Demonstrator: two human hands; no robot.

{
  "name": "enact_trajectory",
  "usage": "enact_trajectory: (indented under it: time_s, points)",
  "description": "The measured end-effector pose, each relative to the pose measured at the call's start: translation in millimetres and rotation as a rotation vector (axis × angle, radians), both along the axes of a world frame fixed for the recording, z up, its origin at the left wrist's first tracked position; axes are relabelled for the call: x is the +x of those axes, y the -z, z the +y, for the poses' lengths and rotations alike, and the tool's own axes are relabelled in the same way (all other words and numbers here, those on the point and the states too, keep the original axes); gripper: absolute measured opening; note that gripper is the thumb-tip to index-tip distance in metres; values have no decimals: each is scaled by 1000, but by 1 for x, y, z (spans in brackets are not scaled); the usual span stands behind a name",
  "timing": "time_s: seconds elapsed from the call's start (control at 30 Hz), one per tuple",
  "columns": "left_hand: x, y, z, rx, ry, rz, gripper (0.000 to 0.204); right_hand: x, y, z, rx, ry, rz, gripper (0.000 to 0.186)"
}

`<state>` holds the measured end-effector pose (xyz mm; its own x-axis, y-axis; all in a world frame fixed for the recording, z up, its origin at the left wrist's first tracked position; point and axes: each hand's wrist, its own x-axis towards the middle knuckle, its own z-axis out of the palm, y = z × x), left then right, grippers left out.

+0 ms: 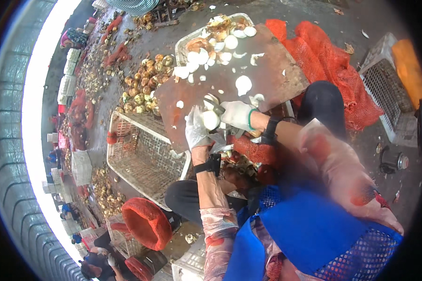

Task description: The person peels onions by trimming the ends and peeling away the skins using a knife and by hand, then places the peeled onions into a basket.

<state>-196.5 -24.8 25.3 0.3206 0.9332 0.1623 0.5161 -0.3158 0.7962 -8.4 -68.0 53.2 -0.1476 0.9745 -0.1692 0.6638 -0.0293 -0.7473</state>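
My left hand (197,129), in a thin whitish glove, is closed around a peeled white onion (211,120) over the near edge of a brown board (206,98). Beside it my right hand (237,115), in a white glove with a green cuff, is closed on what looks like a small knife (217,108). Its dark blade lies against the onion, and the handle is hidden in my fist. Another white onion (243,85) sits on the board among scraps of peel. Peeled onions (230,42) and brown skins are heaped at the board's far end.
An open white plastic crate (147,159) stands left of my knees. Unpeeled onions (145,84) cover the floor beyond it. Red mesh sacks (323,65) lie at right, near a grey crate (384,79). A red mesh-lined bucket (145,224) stands lower left. Other people (98,264) sit along the left.
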Motion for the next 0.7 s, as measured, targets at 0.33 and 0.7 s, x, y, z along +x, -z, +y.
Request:
enact_trajectory:
  time_s: [0.33, 0.7]
  points:
    - [8, -9, 0, -432, -164, -615, 39, -11, -1, 42, 170, -124, -324, 29]
    - [2, -7, 6, -355, -124, -497, 55, -3, 26, 49, -75, 204, -68, 39]
